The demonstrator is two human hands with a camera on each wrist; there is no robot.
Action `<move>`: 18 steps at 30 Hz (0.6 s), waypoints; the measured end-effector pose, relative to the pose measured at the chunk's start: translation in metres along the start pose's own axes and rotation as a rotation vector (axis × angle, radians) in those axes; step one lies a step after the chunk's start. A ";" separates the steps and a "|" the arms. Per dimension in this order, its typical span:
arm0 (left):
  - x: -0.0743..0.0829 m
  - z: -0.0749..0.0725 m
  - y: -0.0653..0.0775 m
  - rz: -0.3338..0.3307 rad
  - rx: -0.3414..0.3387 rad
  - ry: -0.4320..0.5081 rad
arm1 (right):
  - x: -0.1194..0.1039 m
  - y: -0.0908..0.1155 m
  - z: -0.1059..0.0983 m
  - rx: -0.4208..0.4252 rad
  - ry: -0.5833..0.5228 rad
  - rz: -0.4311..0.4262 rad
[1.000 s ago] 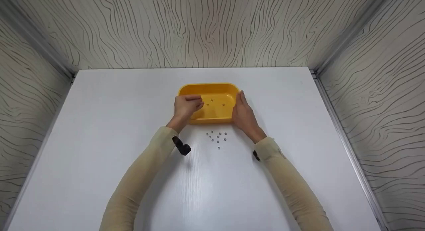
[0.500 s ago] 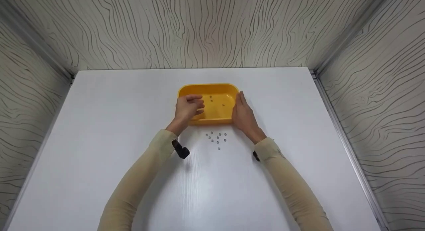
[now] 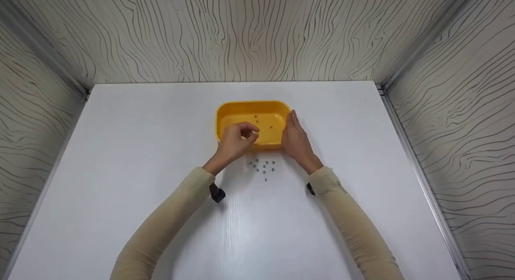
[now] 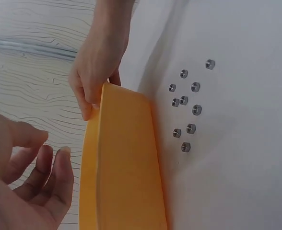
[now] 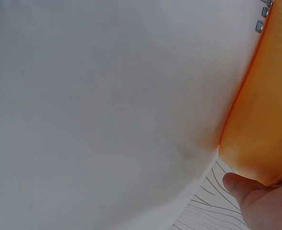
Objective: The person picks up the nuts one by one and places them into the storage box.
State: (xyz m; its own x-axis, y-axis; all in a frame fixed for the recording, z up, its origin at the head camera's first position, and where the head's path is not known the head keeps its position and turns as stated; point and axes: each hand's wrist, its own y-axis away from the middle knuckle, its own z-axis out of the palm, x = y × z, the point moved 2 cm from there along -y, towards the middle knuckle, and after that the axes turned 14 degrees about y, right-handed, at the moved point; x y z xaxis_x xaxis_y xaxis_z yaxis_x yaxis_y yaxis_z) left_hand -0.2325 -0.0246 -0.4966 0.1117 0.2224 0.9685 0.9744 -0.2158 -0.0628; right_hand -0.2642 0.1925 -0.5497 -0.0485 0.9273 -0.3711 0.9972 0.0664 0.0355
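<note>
In the head view my left hand [image 3: 240, 139] hovers over the near-left part of a yellow plastic bin [image 3: 251, 107]. Its fingers are loosely curved, and the left wrist view shows the thumb and fingertips [image 4: 64, 153] apart with nothing visible between them. My right hand [image 3: 297, 139] rests against the bin's right end, fingers straight along the wall and rim; its thumb [image 5: 239, 184] shows at the outer wall in the right wrist view. Three small nuts [image 3: 271, 127] lie in the bin. Several metal hex nuts [image 4: 196, 109] are scattered on the table before the bin's near wall.
The white table [image 3: 120, 151] carries the bin near its middle, toward the back. Wood-patterned panels [image 3: 257, 34] rise behind and at both sides. Black wrist cameras [image 3: 217, 192] sit under the sleeves.
My left hand's fingers have loosened, and the hand has moved right and nearer the bin's front wall. One nut in the bin has shifted toward the back. The right hand stays put.
</note>
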 end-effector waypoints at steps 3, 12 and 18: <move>0.001 0.007 0.007 0.064 -0.044 -0.085 | 0.002 0.000 0.000 -0.008 0.009 0.008; -0.002 0.015 0.030 0.316 -0.191 -0.529 | 0.003 0.001 0.001 0.046 0.036 -0.034; -0.015 0.019 0.043 0.529 -0.205 -0.695 | 0.002 0.001 0.001 0.017 0.002 -0.014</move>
State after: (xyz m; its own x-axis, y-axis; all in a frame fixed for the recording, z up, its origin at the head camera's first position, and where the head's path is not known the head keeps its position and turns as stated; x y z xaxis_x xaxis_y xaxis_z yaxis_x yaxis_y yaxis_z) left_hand -0.1886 -0.0194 -0.5179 0.6940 0.5571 0.4561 0.7155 -0.6041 -0.3509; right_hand -0.2632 0.1941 -0.5512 -0.0626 0.9270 -0.3699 0.9972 0.0733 0.0149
